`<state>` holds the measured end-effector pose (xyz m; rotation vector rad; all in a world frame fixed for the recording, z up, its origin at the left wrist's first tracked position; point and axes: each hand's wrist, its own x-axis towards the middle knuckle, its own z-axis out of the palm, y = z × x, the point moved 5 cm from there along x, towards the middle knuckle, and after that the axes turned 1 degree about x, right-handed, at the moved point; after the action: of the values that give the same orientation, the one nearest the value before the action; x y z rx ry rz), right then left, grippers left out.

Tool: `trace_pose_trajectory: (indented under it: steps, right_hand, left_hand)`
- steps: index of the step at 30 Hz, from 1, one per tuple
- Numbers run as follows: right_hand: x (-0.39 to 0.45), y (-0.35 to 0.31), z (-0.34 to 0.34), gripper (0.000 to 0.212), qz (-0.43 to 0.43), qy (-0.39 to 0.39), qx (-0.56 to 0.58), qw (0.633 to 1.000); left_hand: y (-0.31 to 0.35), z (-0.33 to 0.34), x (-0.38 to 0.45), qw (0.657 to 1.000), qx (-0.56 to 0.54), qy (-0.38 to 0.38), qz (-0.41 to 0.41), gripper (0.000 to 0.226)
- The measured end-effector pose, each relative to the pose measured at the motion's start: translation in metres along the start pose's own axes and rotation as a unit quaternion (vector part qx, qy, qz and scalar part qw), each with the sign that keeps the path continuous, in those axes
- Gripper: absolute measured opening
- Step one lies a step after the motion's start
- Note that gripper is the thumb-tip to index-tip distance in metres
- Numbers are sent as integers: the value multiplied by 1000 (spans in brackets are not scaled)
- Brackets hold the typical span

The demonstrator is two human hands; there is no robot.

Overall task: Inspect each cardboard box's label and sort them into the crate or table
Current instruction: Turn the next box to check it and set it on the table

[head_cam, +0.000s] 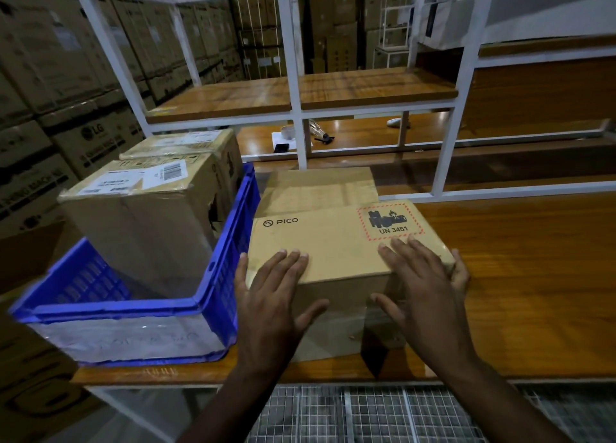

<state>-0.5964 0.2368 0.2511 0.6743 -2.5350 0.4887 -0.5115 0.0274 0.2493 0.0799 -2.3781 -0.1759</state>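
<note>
Matte rectangular cardboard box (333, 246) on glossy wooden table (533, 276); left hand (270, 306) and right hand (423, 296) rest flat-fingered.

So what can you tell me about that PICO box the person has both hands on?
The PICO box is a plain brown cardboard carton, closed, lying flat on the wooden table just right of the blue crate. Its top carries a black PICO logo and a red-hatched battery warning label reading UN 3481. The left hand and right hand rest on its near edge with straight fingers. Another flat cardboard box lies behind it.
</note>
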Motion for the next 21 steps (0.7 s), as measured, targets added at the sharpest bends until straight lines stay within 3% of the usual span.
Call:
trace_pose_trajectory:
  steps: [8,12,15,16,18,21]
  right_hand:
    - [6,4,-2,75,-12,4,30,999]
    - [10,8,-5,59,10,11,96,995]
    - [17,15,-12,28,50,53,159,985]
    - [20,19,-15,26,71,75,170,980]
    - [25,27,-19,31,116,101,180,972]
    - [28,37,-19,20,171,82,129,973]
  left_hand:
    - [1,-2,2,999,-40,-1,-8,65]
    - [1,-6,5,995,-89,12,-50,57]
    - [-17,-9,3,967,-203,61,-142,48]
    - [-23,-10,1,955,-222,71,-185,47]
    - [-34,-10,-3,933,-233,49,-270,56]
    - [-39,-5,-8,891,-296,-18,-345,70]
